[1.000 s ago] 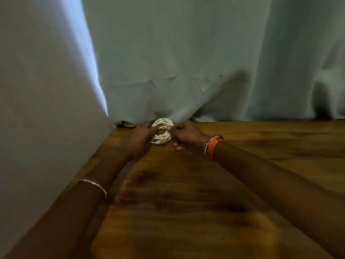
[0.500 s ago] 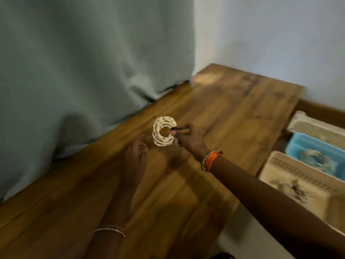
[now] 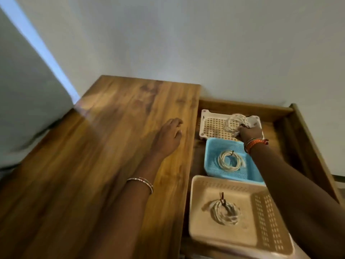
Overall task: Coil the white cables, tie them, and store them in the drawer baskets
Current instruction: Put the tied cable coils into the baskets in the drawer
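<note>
The left hand (image 3: pixel 168 139) lies flat on the desk (image 3: pixel 104 146), palm down, fingers loosely spread and gripping nothing, near the desk's right edge. The right hand (image 3: pixel 249 132) reaches into the open drawer (image 3: pixel 298 128) beside the desk and pinches a coiled white cable (image 3: pixel 234 122) by its dark tie, holding the coil over the white basket (image 3: pixel 214 126) at the far end of the drawer; whether the coil touches the basket floor cannot be told through the blur.

The desk fills the left and middle of the view, against a pale wall (image 3: pixel 205 43). The drawer sits lower on the right with three baskets in a row. Nearest is the beige basket (image 3: pixel 205 230), the largest, with a tied coil (image 3: pixel 225 212) lying in it. Between it and the white one is the blue basket (image 3: pixel 212 152), holding another tied coil (image 3: pixel 230 161). An orange bangle (image 3: pixel 255 143) rings the right wrist, and a thin silver bangle (image 3: pixel 141 182) the left forearm.
</note>
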The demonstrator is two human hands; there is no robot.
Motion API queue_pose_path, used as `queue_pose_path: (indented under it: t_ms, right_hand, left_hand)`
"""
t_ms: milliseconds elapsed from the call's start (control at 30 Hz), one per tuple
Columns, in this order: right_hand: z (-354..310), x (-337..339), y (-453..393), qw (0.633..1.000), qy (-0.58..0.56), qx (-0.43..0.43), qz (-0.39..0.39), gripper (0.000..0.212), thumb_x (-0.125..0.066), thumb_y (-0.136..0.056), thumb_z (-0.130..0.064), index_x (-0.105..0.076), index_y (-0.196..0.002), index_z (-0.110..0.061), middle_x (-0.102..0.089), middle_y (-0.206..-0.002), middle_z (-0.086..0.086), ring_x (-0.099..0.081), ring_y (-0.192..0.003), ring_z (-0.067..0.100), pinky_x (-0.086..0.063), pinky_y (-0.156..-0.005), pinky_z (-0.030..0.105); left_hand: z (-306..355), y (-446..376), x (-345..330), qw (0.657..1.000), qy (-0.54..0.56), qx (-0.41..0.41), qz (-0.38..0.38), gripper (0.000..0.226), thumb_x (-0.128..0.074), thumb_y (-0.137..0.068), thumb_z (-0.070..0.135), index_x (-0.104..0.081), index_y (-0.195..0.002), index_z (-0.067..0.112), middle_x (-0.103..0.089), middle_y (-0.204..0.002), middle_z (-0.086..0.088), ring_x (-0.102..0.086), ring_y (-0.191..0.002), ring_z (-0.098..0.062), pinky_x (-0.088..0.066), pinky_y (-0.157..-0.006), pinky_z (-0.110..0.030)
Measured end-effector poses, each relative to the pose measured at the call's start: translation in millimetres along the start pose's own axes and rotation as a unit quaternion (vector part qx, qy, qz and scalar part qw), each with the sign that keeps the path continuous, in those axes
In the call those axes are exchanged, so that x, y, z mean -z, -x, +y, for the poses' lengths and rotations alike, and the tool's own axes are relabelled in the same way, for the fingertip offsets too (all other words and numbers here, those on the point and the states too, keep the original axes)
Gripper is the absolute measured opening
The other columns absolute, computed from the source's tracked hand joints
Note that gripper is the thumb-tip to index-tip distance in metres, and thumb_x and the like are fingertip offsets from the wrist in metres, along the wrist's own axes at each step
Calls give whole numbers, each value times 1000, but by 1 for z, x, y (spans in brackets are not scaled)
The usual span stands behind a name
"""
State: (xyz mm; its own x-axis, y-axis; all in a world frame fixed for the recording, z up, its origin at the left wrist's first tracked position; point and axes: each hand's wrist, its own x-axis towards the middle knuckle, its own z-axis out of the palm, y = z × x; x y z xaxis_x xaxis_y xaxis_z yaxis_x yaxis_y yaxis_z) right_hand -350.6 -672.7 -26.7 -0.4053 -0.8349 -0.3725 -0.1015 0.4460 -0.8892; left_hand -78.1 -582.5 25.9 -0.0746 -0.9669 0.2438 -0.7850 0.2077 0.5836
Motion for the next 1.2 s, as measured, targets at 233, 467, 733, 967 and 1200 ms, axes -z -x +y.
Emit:
queue_pose_path:
  t_ms: [233, 467, 733, 967, 1200]
  right_hand:
    - [42, -28, -98, 991, 112, -37, 70, 28, -70, -77, -21, -60, -92, 0, -67, -103, 20, -65, -94, 36, -55, -83, 48]
    - [31, -28, -93, 979, 194, -63, 24, 27, -70, -80, -14, -62, -96, 6, -69, -94, 21, -68, -84, 35, -58, -76, 45]
    - [8, -13, -49, 941, 332, 59, -6, 16, -62, -84, -12, -59, -91, 1, -63, -102, 21, -57, -89, 31, -44, -71, 32]
    - [14, 76, 24, 899, 360, 236, 80, 25, -57, -80, -8, -61, -100, 5, -64, -99, 25, -59, -92, 43, -50, -76, 45]
    - [112, 223, 77, 880, 452, -41, 142, 26, -54, -83, -13, -59, -98, 8, -60, -99, 29, -59, -95, 45, -51, -85, 52]
  left_hand:
    - [-6, -62, -50, 998, 18, 4, -58, 31, -49, -94, 16, -50, -125, 19, -54, -125, 1, -52, -113, -11, -43, -85, -21]
    - [-20, -69, -57, 997, 20, 9, -75, 31, -48, -94, 15, -50, -125, 20, -52, -128, 1, -52, -115, -12, -50, -90, -28]
    - [-2, -60, -55, 994, 1, 8, -106, 32, -50, -93, 13, -49, -125, 18, -51, -129, -1, -53, -115, -13, -47, -86, -23]
    - [35, -12, -62, 991, -20, -11, -134, 36, -53, -89, 12, -50, -125, 12, -51, -128, -6, -49, -118, -19, -39, -90, -22]
    - [41, 66, -61, 988, -105, -16, -112, 50, -48, -93, 20, -37, -140, 9, -31, -152, -12, -20, -144, -26, -21, -118, -41]
